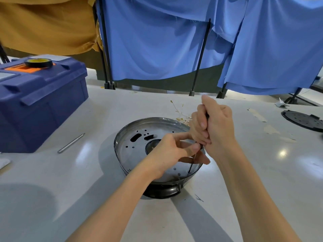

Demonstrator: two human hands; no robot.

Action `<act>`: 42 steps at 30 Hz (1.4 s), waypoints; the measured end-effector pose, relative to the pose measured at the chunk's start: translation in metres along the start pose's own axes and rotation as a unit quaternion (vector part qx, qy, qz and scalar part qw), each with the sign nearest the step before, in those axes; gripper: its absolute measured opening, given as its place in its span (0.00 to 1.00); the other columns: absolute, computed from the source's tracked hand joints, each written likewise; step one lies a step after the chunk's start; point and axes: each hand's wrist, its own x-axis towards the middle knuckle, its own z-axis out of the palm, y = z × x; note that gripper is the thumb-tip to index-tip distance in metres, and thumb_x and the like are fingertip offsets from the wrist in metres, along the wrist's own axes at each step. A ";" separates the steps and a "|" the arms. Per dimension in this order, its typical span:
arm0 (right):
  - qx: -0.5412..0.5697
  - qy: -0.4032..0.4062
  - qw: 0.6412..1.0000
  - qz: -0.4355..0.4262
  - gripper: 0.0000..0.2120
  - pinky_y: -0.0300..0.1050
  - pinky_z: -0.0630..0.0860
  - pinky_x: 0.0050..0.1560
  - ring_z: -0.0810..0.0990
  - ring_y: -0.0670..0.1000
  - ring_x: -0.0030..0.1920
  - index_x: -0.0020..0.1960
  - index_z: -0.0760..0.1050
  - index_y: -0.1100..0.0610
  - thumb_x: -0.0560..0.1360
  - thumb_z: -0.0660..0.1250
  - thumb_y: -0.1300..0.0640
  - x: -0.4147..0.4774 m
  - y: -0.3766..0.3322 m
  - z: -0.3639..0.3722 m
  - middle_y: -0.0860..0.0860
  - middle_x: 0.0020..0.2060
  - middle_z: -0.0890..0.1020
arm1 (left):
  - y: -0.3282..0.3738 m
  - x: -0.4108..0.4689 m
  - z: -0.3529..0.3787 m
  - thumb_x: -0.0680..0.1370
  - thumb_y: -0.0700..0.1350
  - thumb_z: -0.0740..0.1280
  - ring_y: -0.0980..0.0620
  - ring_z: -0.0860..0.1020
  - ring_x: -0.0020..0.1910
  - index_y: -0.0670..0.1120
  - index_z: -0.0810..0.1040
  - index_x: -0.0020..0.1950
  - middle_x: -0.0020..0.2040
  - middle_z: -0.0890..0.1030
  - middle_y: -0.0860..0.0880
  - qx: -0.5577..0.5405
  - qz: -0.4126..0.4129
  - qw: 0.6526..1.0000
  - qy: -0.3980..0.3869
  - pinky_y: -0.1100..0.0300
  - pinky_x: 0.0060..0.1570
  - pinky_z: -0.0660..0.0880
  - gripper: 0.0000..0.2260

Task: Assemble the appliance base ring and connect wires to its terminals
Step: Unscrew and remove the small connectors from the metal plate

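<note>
Metal base pan [122,137]: centre of white table [78,186], perforated floor, screwdriver [192,163] tip set in a hole near the front rim. Right hand [215,124]: fist round the handle. Left hand [171,151]: pinches the shaft. Loose wires [181,117]: just behind pan. Blue toolbox [43,102]: closed, tape roll [38,63] on lid.

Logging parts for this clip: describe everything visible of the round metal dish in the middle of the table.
The metal dish is round, shallow and shiny silver, with a raised rim. Its flat floor has small round holes, two dark oblong slots and a dark central opening. It sits upright on a glossy black lower part, on the white table. The tip of a screwdriver meets a hole by its near-right rim; the left hand pinches the shaft, the right hand grips the handle.
</note>
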 end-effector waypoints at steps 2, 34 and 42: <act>-0.039 0.110 0.992 -0.051 0.32 0.33 0.57 0.22 0.57 0.49 0.15 0.19 0.64 0.56 0.83 0.53 0.56 -0.005 0.004 0.007 0.51 0.14 0.62 | 0.000 0.002 0.002 0.80 0.38 0.64 0.45 0.84 0.45 0.40 0.80 0.56 0.46 0.84 0.38 0.011 0.005 1.000 -0.004 0.56 0.52 0.80 0.08; 0.077 -0.060 0.994 0.045 0.30 0.32 0.51 0.20 0.54 0.48 0.15 0.20 0.64 0.59 0.82 0.53 0.58 -0.010 -0.005 -0.009 0.50 0.14 0.60 | -0.006 0.004 0.003 0.67 0.33 0.75 0.53 0.73 0.30 0.52 0.80 0.30 0.30 0.79 0.48 0.409 -0.105 0.905 0.050 0.63 0.33 0.72 0.14; 0.002 0.034 0.999 -0.001 0.31 0.31 0.55 0.21 0.56 0.47 0.15 0.19 0.65 0.56 0.82 0.52 0.59 -0.015 0.001 0.015 0.49 0.14 0.63 | -0.004 0.012 0.009 0.68 0.37 0.75 0.58 0.75 0.30 0.52 0.74 0.24 0.27 0.76 0.56 0.494 -0.115 0.859 0.067 0.65 0.35 0.74 0.17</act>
